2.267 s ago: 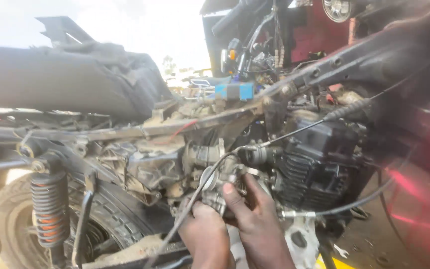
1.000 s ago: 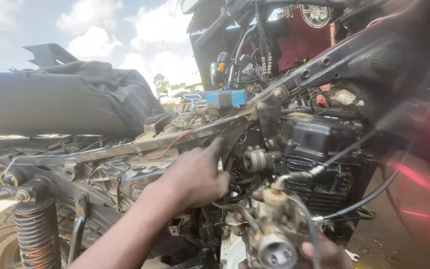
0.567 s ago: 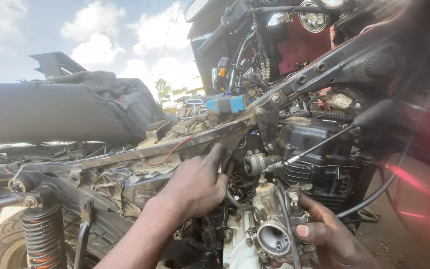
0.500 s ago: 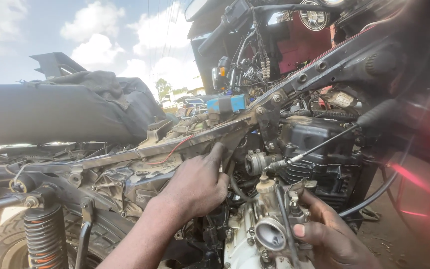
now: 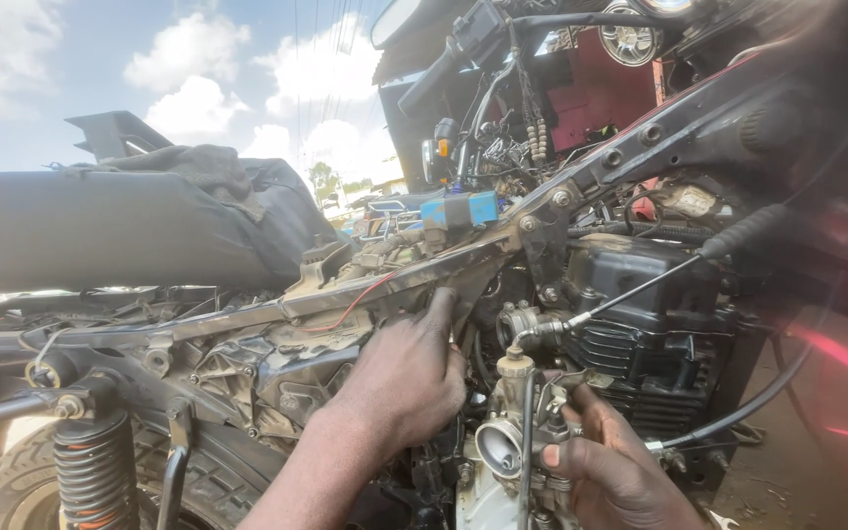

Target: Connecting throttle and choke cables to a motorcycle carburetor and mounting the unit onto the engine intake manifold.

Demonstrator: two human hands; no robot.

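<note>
A stripped motorcycle fills the head view, its dusty frame tube (image 5: 414, 280) running up to the right. My right hand (image 5: 612, 469) grips a grey metal carburetor (image 5: 514, 432) with a round open mouth, held just below the black finned engine (image 5: 655, 329). My left hand (image 5: 406, 373) reaches into the gap behind the frame, fingers pressed against the parts beside the engine intake (image 5: 522, 322); its fingertips are partly hidden. A thin cable (image 5: 640, 287) runs from the carburetor top up to the right.
A black seat (image 5: 120, 231) spans the left. A rear shock spring (image 5: 95, 471) and the tyre (image 5: 12, 491) sit at lower left. A blue box (image 5: 458, 209) perches on the frame. Handlebars and a red panel (image 5: 591, 98) rise behind; black hoses (image 5: 768, 393) loop at right.
My left hand left the carburetor and reached up into the frame gap. My right hand brought the carburetor up and turned its open mouth toward me. The view tilted upward.
</note>
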